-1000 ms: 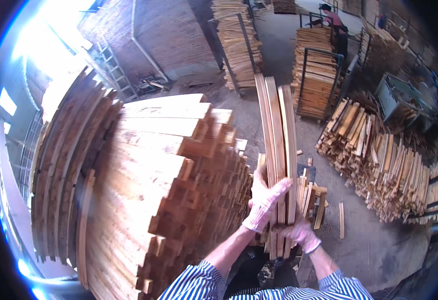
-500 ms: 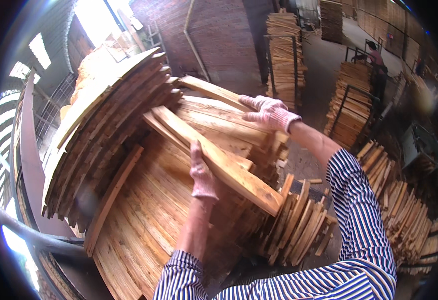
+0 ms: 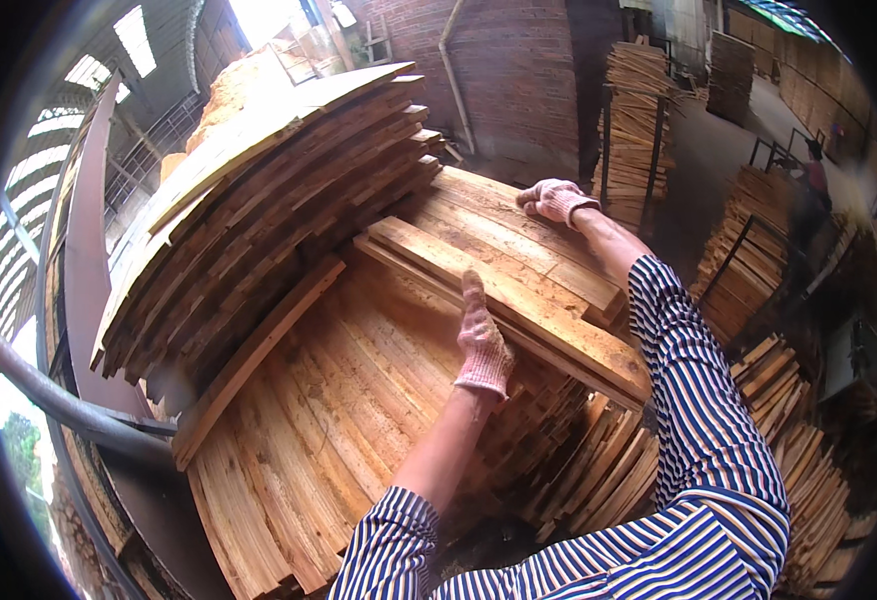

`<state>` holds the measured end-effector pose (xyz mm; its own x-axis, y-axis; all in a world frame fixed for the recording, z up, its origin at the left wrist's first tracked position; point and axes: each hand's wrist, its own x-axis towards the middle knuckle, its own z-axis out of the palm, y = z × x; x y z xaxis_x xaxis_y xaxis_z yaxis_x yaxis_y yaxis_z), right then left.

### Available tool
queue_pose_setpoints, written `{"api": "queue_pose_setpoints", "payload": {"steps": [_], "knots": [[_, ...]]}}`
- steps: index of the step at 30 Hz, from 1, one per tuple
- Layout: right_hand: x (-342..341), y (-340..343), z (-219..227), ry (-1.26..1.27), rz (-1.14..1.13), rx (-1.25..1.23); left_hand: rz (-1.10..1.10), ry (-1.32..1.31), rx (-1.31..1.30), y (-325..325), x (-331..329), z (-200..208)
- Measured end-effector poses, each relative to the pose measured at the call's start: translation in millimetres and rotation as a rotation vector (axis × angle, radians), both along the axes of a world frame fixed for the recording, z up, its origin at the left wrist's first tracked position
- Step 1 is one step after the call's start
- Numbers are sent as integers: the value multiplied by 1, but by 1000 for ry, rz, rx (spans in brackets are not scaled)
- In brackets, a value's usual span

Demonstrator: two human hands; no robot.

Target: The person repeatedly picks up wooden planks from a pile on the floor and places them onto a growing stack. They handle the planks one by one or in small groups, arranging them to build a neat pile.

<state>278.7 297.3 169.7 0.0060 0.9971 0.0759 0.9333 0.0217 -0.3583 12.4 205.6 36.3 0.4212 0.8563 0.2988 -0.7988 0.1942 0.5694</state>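
My left hand (image 3: 484, 345), in a pinkish knitted glove, grips a pair of long wooden planks (image 3: 529, 300) lying one against the other. Its thumb rests on top of them; the other fingers are mostly hidden. Farther off, my gloved right hand (image 3: 557, 202) is closed at the outer edge of a flat wooden plank (image 3: 494, 205), fingers curled and their tips partly hidden. Below my left hand spreads a layer of planks laid side by side (image 3: 309, 400), with sawdust on it. A narrow wooden strip (image 3: 259, 355) lies across this layer.
A tall curved stack of boards (image 3: 289, 190) rises at left, beside a metal pipe (image 3: 69, 395). Bundled wood in racks (image 3: 639, 130) stands beyond, near a brick wall (image 3: 514, 80). Loose sticks (image 3: 609, 460) are piled at lower right. A person (image 3: 816, 175) is in the far right background.
The plank at my right hand has come down flat onto the layer. My left hand and its planks have shifted right in the picture, while the whole view has turned.
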Motion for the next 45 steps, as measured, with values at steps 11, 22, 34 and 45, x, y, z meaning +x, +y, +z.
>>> {"api": "queue_pose_setpoints", "payload": {"steps": [11,22,34,45], "knots": [[-224,-191,112,82,418,-89,230,-51,-642,-67,-71,143],[-292,-125,158,231,603,-57,1188,905,-127,-112,-295,222],[-302,12,59,-217,779,73,548,2816,214,9,-658,179],[-323,45,60,-307,746,30,147,2860,289,36,-733,181]]}}
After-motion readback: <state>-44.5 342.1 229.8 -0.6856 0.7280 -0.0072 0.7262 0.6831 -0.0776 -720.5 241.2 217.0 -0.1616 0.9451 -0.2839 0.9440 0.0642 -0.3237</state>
